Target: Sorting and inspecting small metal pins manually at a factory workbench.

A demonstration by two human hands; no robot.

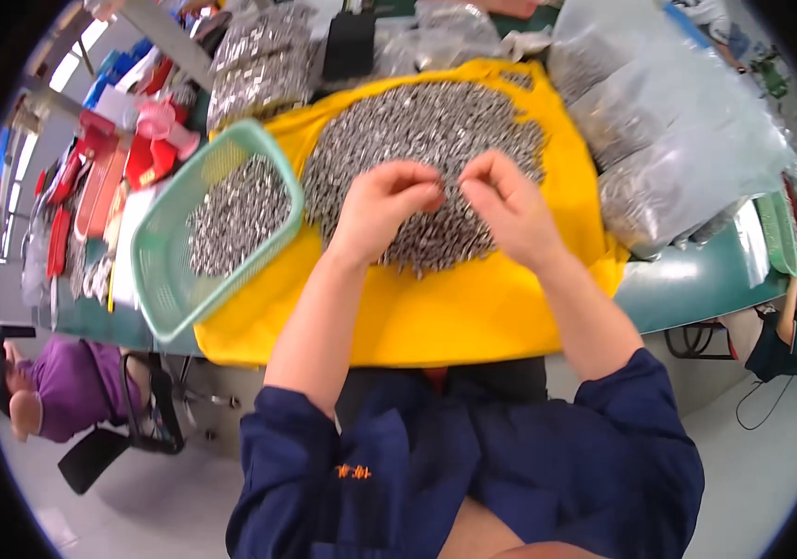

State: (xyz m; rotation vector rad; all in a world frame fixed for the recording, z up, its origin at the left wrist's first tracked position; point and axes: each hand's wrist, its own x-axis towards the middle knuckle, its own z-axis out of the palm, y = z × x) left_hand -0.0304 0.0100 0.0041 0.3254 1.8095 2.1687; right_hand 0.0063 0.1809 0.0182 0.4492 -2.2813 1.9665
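Note:
A broad heap of small silvery metal parts (398, 121) lies spread on a yellow cloth (435, 326). Above the near side of the heap, my left hand (384, 205) has thumb and fingertips pinched together. Facing it a short gap away, my right hand (510, 205) is pinched the same way. What either pinch holds, if anything, is too small to make out. Left of the heap, a pale green plastic basket (161, 312) stands tilted in view, with more such metal parts (245, 214) inside.
Clear bags of metal parts (263, 56) stand at the back left, beside a black box (349, 45). Large plastic bags (668, 121) fill the right side. Red containers (147, 158) crowd the far left. Co-workers sit left (81, 387) and right (794, 335).

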